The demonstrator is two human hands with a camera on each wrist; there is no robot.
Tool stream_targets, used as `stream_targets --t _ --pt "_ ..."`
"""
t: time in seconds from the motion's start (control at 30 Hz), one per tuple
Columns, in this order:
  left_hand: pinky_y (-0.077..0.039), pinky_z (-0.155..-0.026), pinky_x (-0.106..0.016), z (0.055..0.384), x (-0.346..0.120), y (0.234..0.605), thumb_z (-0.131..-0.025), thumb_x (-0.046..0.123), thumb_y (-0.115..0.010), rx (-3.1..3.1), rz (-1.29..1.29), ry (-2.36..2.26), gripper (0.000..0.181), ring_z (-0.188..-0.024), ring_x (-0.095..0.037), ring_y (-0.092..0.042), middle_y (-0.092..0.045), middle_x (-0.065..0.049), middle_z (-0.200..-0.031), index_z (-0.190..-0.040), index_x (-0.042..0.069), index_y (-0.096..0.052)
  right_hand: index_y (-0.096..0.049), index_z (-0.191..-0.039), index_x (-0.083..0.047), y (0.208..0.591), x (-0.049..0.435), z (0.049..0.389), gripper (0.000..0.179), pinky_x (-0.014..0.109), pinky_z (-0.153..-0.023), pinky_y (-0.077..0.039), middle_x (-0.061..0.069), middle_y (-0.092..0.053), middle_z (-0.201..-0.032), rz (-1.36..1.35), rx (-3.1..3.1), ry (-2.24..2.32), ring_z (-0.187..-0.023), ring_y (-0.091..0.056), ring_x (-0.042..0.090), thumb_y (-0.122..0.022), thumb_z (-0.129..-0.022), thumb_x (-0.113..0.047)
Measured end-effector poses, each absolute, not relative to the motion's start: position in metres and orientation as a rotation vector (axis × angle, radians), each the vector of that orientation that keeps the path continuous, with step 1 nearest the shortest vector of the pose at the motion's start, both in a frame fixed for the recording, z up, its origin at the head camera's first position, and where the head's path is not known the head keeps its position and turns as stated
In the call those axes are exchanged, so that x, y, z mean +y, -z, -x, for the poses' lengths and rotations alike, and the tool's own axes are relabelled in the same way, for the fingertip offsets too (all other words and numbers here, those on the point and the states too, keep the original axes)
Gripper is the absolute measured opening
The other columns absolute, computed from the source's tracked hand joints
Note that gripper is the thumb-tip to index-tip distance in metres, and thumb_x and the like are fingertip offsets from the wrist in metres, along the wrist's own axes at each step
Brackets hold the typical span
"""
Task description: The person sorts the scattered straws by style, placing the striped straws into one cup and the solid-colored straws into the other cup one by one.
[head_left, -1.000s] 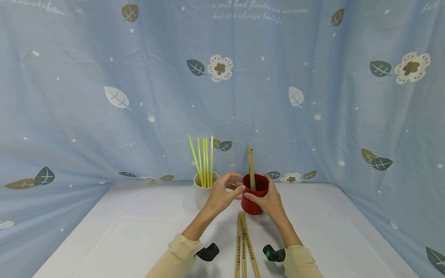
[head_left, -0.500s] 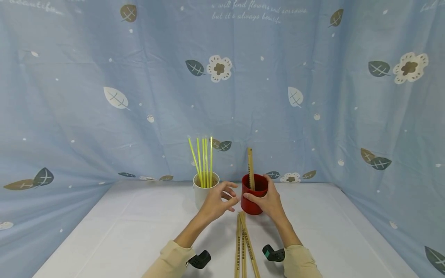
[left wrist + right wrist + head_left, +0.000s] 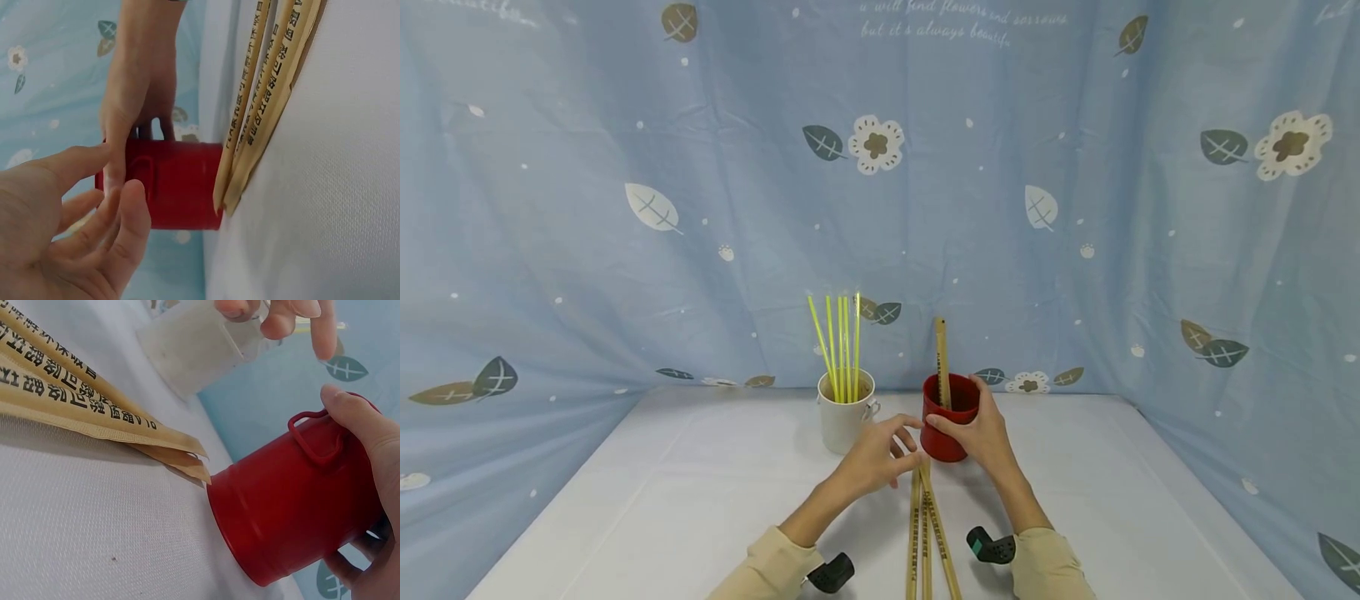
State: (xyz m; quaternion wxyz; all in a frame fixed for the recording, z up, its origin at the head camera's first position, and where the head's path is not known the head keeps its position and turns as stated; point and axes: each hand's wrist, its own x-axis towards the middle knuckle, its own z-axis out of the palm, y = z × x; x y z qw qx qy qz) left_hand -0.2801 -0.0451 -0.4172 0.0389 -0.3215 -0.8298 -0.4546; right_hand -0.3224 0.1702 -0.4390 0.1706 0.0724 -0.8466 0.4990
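My right hand grips a small red metal bucket at its rim, with the thumb in front and fingers behind. One paper-wrapped straw stands upright inside it. The bucket's looped side handle shows below the thumb in the right wrist view. Several more paper-wrapped straws lie on the table in front, their far ends near the bucket's base. Over those ends hovers my left hand, fingers loosely bent and holding nothing. In the left wrist view, that left hand overlaps the bucket.
A white bucket stands left of the red one, holding several yellow-green straws. The white cloth-covered table ends at a blue patterned curtain. A black wrist camera sits by each forearm.
My left hand has drawn back from the red bucket's rim and come down toward the far ends of the lying straws. My right hand keeps hold of the bucket.
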Motion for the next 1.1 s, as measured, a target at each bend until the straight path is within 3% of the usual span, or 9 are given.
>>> stream_targets --t 0.3,0.57,0.9,1.1 --pt "-0.05 -0.046 -0.021 0.277 -0.044 0.417 -0.088 0.022 -0.074 -2.725 0.889 1.253 0.047 -0.051 -0.004 -0.059 -0.067 -0.008 -0.091 -0.129 0.002 -0.059 -0.025 -0.151 -0.016 0.437 0.17 0.323 0.104 0.052 -0.102 -0.048 0.011 -0.048 -0.143 -0.201 -2.411 -1.416 -0.131 -0.049 0.03 -0.086 -0.072 -0.045" --pt "-0.05 -0.051 -0.022 0.272 -0.044 0.422 -0.082 0.026 -0.079 -2.943 0.83 1.162 0.063 -0.049 -0.012 -0.064 -0.069 -0.016 -0.102 -0.133 -0.004 -0.056 -0.024 -0.152 -0.014 0.436 0.171 0.321 0.105 0.053 -0.102 -0.047 0.011 -0.047 -0.144 -0.194 -2.42 -1.42 -0.132 -0.047 0.031 -0.085 -0.073 -0.045" --pt "-0.048 -0.059 -0.023 0.264 -0.039 0.428 -0.074 0.027 -0.085 -3.072 0.716 1.081 0.078 -0.048 -0.014 -0.062 -0.065 -0.01 -0.096 -0.137 -0.003 -0.052 -0.023 -0.153 -0.016 0.438 0.172 0.322 0.107 0.053 -0.102 -0.048 0.011 -0.047 -0.144 -0.177 -2.432 -1.407 -0.131 -0.048 0.03 -0.085 -0.072 -0.047" --pt "-0.046 -0.068 -0.028 0.261 -0.038 0.427 -0.071 0.03 -0.087 -3.118 0.68 1.013 0.082 -0.066 -0.017 -0.058 -0.063 -0.004 -0.092 -0.139 0.0 -0.051 -0.023 -0.152 -0.015 0.438 0.172 0.322 0.106 0.053 -0.102 -0.048 0.011 -0.047 -0.144 -0.181 -2.437 -1.417 -0.132 -0.047 0.031 -0.085 -0.072 -0.047"
